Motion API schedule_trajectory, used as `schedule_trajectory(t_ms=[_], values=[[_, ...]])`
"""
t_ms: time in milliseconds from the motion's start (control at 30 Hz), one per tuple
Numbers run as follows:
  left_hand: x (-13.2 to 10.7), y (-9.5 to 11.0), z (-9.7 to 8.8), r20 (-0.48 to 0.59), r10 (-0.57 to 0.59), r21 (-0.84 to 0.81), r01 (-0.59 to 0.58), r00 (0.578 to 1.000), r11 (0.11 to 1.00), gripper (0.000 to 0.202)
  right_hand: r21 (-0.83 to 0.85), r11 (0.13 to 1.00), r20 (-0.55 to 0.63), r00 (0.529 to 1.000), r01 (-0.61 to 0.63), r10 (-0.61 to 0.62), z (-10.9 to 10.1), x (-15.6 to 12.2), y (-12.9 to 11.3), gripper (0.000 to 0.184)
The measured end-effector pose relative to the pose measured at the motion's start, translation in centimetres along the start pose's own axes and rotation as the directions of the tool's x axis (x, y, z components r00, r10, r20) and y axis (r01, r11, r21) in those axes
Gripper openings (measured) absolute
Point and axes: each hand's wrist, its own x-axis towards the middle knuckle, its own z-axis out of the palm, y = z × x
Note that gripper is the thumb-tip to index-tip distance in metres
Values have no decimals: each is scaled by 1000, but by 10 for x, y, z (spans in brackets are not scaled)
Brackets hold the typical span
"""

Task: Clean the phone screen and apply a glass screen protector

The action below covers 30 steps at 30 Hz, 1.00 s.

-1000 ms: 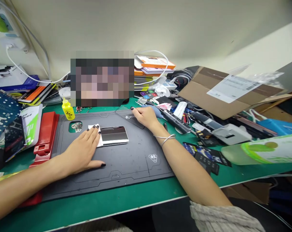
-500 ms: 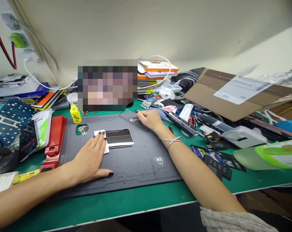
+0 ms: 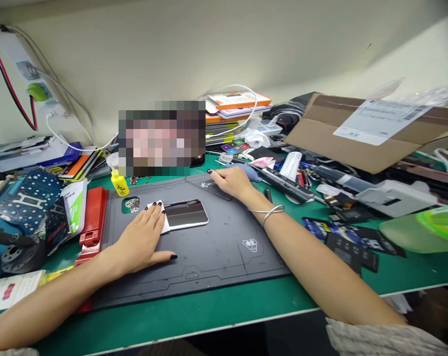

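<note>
My left hand (image 3: 144, 244) lies flat, fingers stretched out and thumb apart, pressing a white cloth or paper piece (image 3: 167, 226) over the left end of a smartphone (image 3: 188, 213). The phone lies on a dark grey work mat (image 3: 216, 252), its dark screen facing up. At the mat's far right edge rests my right hand (image 3: 233, 183), curled closed with the thumb pointing left. Its fingers are mostly hidden, so I cannot make out what it holds, if anything. Small metal parts (image 3: 132, 204) sit in the mat's cutout beside a yellow bottle (image 3: 120, 184).
A red holder (image 3: 93, 212) stands along the mat's left side. On the right are a cardboard box (image 3: 342, 133), a black pen-like tool (image 3: 286, 185), dark flat parts (image 3: 344, 254) and a greenish bottle (image 3: 418, 232). The green table's front edge (image 3: 231, 326) runs below my arms.
The view has shifted and tilted slightly. Both hands stay in about the same places on the mat, the left still flat on the white piece.
</note>
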Motion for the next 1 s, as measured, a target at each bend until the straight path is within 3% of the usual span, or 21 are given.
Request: schedule_trajectory(t_ms=[300,500,700,900,1000], values=[[5,-7,-7,-178,74,44,-67,981,997,81,-13,1000,3,1000,5,-5,0,1,2,59],[8,-16,-11,-420,7,-10,-12,907,1000,31,-14,1000,10,1000,8,-8,-2,0,0,59],[13,-30,-3,-371,-22,-71,-5,928,997,26,-18,1000,15,1000,10,-9,-2,0,-1,58],[16,-31,-1,-311,149,-111,-192,939,975,25,-24,1000,9,1000,9,-9,-1,0,-1,58],[18,-32,-2,-312,126,-91,-162,942,983,26,-28,1000,6,1000,6,-6,-1,0,-1,58]])
